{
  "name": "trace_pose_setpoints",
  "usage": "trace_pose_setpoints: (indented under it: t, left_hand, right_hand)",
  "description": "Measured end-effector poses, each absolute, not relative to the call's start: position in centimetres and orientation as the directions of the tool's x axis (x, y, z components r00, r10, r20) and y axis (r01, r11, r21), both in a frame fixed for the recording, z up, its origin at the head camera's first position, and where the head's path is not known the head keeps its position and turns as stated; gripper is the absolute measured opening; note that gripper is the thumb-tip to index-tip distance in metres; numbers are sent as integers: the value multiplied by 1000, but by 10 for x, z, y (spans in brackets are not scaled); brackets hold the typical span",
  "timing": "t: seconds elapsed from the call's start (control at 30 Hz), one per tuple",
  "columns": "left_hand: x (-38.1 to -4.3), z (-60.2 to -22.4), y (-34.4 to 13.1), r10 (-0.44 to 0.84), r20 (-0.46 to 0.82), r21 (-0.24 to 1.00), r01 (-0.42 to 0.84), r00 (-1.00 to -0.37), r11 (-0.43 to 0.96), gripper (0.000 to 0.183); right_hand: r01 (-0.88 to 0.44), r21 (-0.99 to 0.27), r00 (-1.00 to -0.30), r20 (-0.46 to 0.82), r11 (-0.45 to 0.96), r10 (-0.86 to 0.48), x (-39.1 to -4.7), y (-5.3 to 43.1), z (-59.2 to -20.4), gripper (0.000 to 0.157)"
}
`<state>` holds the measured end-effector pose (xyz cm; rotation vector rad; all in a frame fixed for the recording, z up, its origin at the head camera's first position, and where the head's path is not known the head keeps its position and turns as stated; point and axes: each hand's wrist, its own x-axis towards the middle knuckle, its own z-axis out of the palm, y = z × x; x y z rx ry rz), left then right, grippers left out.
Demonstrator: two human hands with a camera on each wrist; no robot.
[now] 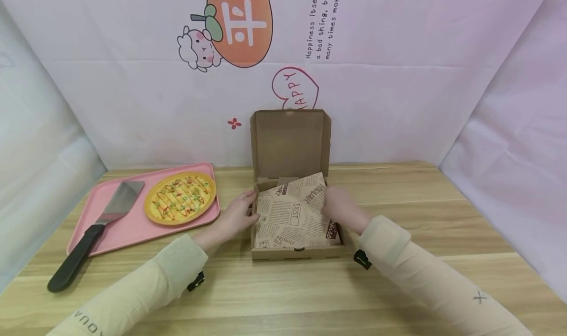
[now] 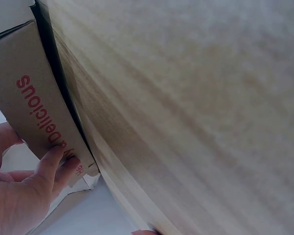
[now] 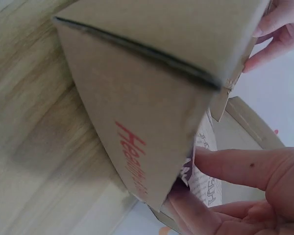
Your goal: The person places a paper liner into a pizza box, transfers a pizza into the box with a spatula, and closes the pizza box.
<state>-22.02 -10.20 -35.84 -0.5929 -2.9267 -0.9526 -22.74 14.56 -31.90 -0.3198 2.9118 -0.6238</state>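
Note:
A small cardboard pizza box [image 1: 290,144] stands with its lid raised at the back. Inside its base lies a sheet of newsprint-patterned wrapping paper [image 1: 283,223], its far right corner lifted above the rim. My left hand [image 1: 235,215] grips the box's left wall; in the left wrist view, fingers [image 2: 51,164] press the outer side with red lettering. At the right wall, my right hand [image 1: 345,210] pinches the paper's right edge between thumb [image 3: 235,166] and index finger, the fingertips partly hidden behind the wall.
On the left, a pink tray [image 1: 133,230] carries a pizza [image 1: 180,198] with sauce stripes and a spatula [image 1: 126,198], whose black handle overhangs the tray's front. Behind the wooden table [image 1: 283,301] hangs a printed white cloth [image 1: 133,105], with more cloth at both sides.

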Motion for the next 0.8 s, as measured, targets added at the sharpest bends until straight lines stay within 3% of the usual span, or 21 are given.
trace_pose_setpoints:
  t: [0.03,0.2,0.23,0.47,0.8]
  left_hand:
    - [-220,-358,-102,350,119,568,353,-929,744,56]
    - [-221,-358,-102,349,111,571,347,-931,744,57]
    - [-221,-358,-101,346,107,574,342,-932,744,58]
    - [-222,-360,-101,344,118,569,347,-932,746,58]
    - [-222,-360,-102,347,120,565,351,-930,747,56]
  right_hand:
    - [-173,-419,-968,-97,891,-233,-227,145,-319,9]
    - [-158,-401,-972,-99,902,-214,-226,141,-320,36]
    - [-167,-393,-970,-97,904,-221,-226,140,-321,35]
    - [-223,-320,-955,-118,921,-272,-228,137,-326,74]
    - [-140,-350,-958,-190,926,-217,-226,130,-328,101]
